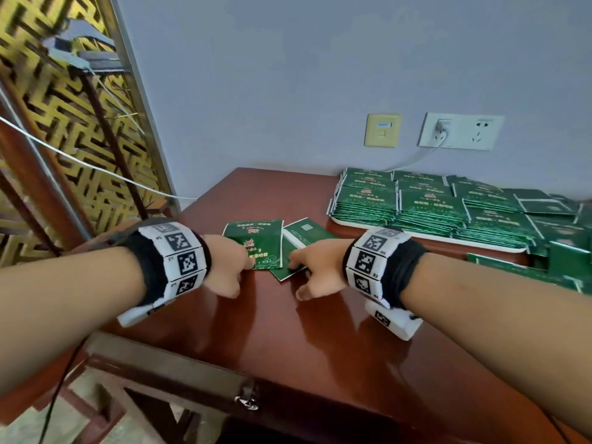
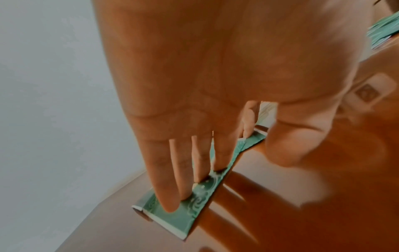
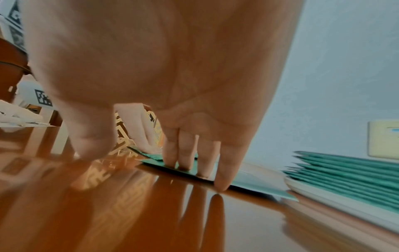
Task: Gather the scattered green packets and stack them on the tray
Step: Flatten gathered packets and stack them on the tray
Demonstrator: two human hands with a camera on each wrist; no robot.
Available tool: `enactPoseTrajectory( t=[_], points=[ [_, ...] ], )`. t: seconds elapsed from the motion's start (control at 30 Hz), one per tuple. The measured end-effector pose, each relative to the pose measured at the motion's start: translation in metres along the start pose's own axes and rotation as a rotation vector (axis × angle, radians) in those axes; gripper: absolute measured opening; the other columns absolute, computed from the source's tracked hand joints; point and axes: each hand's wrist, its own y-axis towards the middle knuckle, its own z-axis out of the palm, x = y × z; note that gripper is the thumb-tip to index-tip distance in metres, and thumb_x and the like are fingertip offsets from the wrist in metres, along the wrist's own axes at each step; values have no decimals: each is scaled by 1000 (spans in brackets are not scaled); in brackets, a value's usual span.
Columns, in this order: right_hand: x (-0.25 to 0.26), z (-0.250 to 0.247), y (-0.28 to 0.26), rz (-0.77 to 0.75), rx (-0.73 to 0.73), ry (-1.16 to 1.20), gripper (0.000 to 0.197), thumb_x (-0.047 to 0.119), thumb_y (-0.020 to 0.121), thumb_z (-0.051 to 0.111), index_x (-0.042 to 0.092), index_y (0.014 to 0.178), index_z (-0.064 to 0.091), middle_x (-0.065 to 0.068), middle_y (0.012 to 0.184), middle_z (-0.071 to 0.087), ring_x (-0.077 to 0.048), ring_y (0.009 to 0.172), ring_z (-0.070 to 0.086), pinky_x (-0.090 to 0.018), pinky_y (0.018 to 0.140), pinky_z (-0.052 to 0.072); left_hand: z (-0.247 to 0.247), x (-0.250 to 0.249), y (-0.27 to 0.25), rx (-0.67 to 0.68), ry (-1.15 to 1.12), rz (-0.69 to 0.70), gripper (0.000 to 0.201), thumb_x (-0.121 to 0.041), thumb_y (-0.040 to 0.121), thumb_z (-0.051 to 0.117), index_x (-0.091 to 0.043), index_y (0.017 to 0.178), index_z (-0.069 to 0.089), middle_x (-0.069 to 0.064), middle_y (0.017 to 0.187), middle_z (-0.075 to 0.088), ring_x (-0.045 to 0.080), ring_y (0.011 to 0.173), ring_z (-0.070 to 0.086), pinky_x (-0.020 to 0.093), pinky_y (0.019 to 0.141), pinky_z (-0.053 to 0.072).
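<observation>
Two loose green packets (image 1: 256,243) flat on the table, overlapping; stacked packets (image 1: 416,203) filling the white tray (image 1: 426,234).

glossy reddish wooden table (image 1: 320,331) against pale blue-grey wall (image 1: 288,75), gold lattice screen (image 1: 48,100) on left

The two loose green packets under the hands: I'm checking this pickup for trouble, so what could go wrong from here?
1. The left hand and right hand press straight fingers on flat packets lying on the glossy table; they may slide rather than lift.
2. The second packet overlaps the first, so moving one could drag the other.
3. The tray stacks look full and uneven; additions might spill.
</observation>
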Motion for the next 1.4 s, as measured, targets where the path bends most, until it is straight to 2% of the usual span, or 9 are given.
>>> enactPoseTrajectory(
  t=[0.2, 0.33, 0.47, 0.6, 0.77, 1.0, 1.2, 1.3, 1.4],
  points=[
    [-22, 1, -36, 39, 15, -16, 38, 53, 85, 55, 28, 113, 63, 6, 109, 64, -16, 99, 59, -33, 88, 48, -15, -28, -21, -28, -59, 22, 60, -33, 90, 52, -27, 147, 35, 1, 137, 50, 19, 122, 49, 22, 93, 38],
    [-33, -4, -48, 75, 4, -97, 32, 48, 87, 55, 22, 74, 66, 6, 74, 65, -12, 71, 60, -24, 59, 44, -23, -42, -19, -130, -172, 137, 57, -29, 91, 55, -29, 145, 38, -4, 137, 51, 15, 120, 50, 18, 85, 32],
    [-49, -9, -43, 112, -148, -24, 21, 34, 88, 58, 20, 82, 72, 9, 70, 65, -14, 73, 62, -24, 67, 49, -33, -44, 0, -300, -277, 217, 62, -42, 85, 65, -29, 141, 39, -6, 127, 51, 11, 103, 49, 24, 89, 41],
    [-73, -10, -21, 235, -327, 48, 16, 33, 85, 57, 22, 89, 69, 7, 83, 67, -16, 81, 64, -25, 69, 50, -37, -40, 24, -267, -234, 74, 108, -66, 67, 71, -26, 151, 15, 6, 138, 34, 23, 125, 40, 42, 101, 42],
    [-85, -8, -4, 441, -69, -55, 33, 46, 84, 60, 14, 73, 59, -2, 67, 56, -20, 63, 56, -26, 59, 43, -37, -34, 48, -139, -302, 41, 132, -69, 58, 76, -26, 152, -6, 11, 157, 15, 30, 142, 23, 44, 114, 27],
    [-86, 0, 4, 482, 8, 93, 61, 50, 80, 70, 4, 117, 59, -5, 104, 63, -22, 94, 60, -31, 85, 50, -29, -34, 64, -149, -279, 96, 132, -69, 53, 78, -28, 152, 1, 1, 152, 24, 23, 137, 28, 45, 111, 32],
    [-87, -12, 7, 505, -80, 155, 49, 34, 72, 79, 5, 109, 66, -8, 103, 69, -23, 85, 65, -29, 70, 51, -34, -29, 56, -367, -345, 108, 99, -51, 64, 81, -28, 145, 30, -7, 137, 50, 16, 120, 51, 38, 99, 44],
    [-86, -22, 3, 514, -204, 154, 33, 21, 70, 74, 9, 100, 69, -6, 86, 67, -21, 70, 60, -26, 66, 52, -43, -19, 49, -478, -407, 137, 57, -38, 73, 78, -25, 124, 54, -7, 112, 63, 15, 100, 58, 35, 87, 48],
    [-81, -26, -3, 465, -174, 100, 32, 16, 71, 71, 8, 102, 67, -7, 98, 69, -21, 73, 60, -26, 65, 50, -56, -11, 45, -503, -420, 196, 28, -30, 78, 75, -16, 99, 62, -3, 89, 62, 17, 86, 58, 29, 72, 45]
  ],
)
